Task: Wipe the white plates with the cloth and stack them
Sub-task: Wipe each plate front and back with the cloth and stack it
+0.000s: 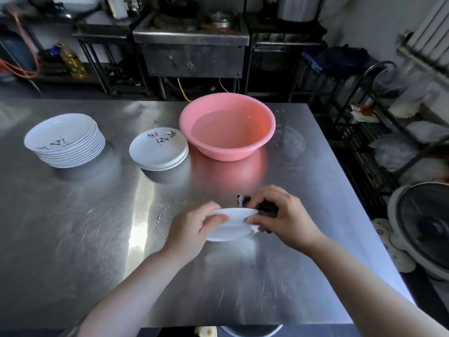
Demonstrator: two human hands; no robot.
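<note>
Forearms: two bare forearms come up from the lower edge and meet over the near middle of the table.
Left hand: it grips the left rim of a small white round plate, thumb lying on top of the rim, the other fingers curled under it.
Right hand: its fingers are curled round a dark cloth with a white patch and press it on the right rim of the same plate.
Held plate: it is tilted, the far rim higher, just above the steel table; whether it touches the surface I cannot tell.
Short stack: a low pile of white plates with dark brush writing stands beyond the hands, just beside the basin.
Tall stack: a higher pile of the same white plates stands at far left, well apart from the short one.
Basin: a pink round plastic basin with water inside stands at the far middle of the table.
Background: a steel stove unit is behind the table, and a yellow oil bottle stands on a low shelf at left.
Right side: a dark wire rack with plastic bags stands beside the table.
</note>
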